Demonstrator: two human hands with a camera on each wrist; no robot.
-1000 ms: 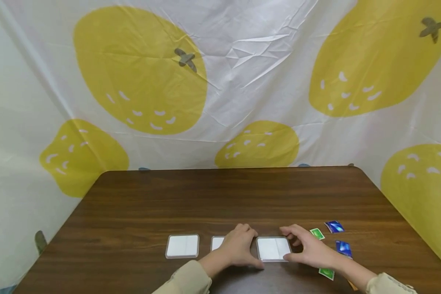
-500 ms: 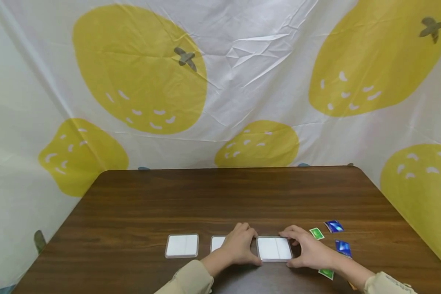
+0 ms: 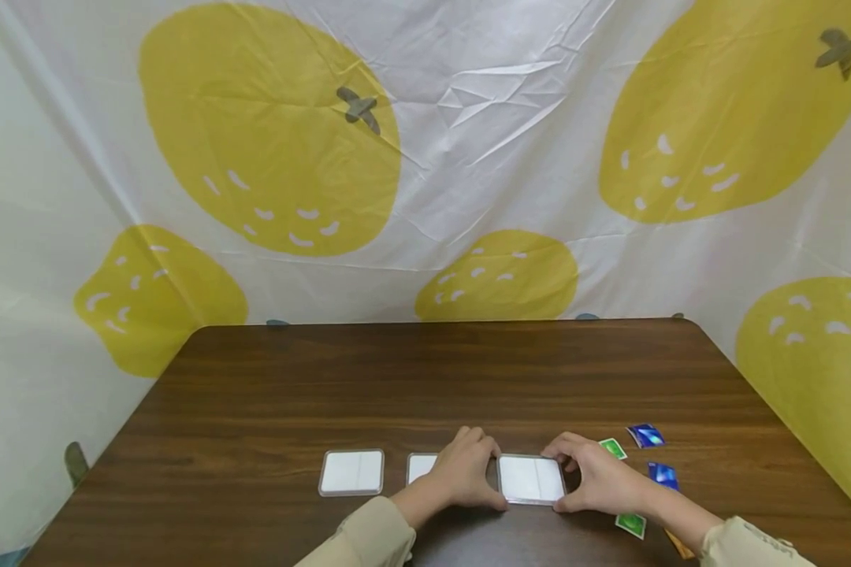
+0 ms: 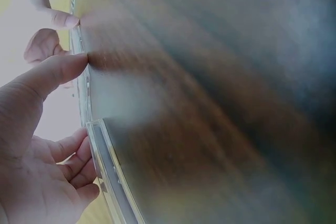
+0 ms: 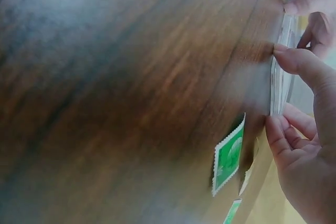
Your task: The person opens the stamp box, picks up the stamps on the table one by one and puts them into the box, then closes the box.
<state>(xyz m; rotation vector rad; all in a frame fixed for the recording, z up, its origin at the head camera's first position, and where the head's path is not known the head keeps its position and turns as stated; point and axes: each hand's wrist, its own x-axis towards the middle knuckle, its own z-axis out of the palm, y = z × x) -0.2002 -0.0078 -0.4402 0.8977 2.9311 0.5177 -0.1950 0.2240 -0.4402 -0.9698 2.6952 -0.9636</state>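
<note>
A flat, clear-edged square case point(image 3: 530, 479) with a white insert lies on the table between both hands. My left hand point(image 3: 461, 472) holds its left side, thumb at the near corner and fingers toward the far one. On the opposite side my right hand point(image 3: 603, 476) grips the case, its thumb at the near right corner and index finger at the far right. In the left wrist view, the left thumb point(image 4: 68, 69) presses the case's near edge. A second similar case point(image 3: 418, 466) is partly hidden behind the left hand.
A third white case point(image 3: 351, 472) lies further left on the brown wooden table point(image 3: 397, 378). Right of the hands are green stamps point(image 3: 631, 525), blue stamps point(image 3: 645, 435) and an orange piece point(image 3: 679, 545) partly under the right forearm. A lemon-patterned cloth point(image 3: 496, 276) hangs behind.
My right thumb has slid from the top of the case to its near right corner. The case has shifted very slightly to the right; the left hand stays beside it.
</note>
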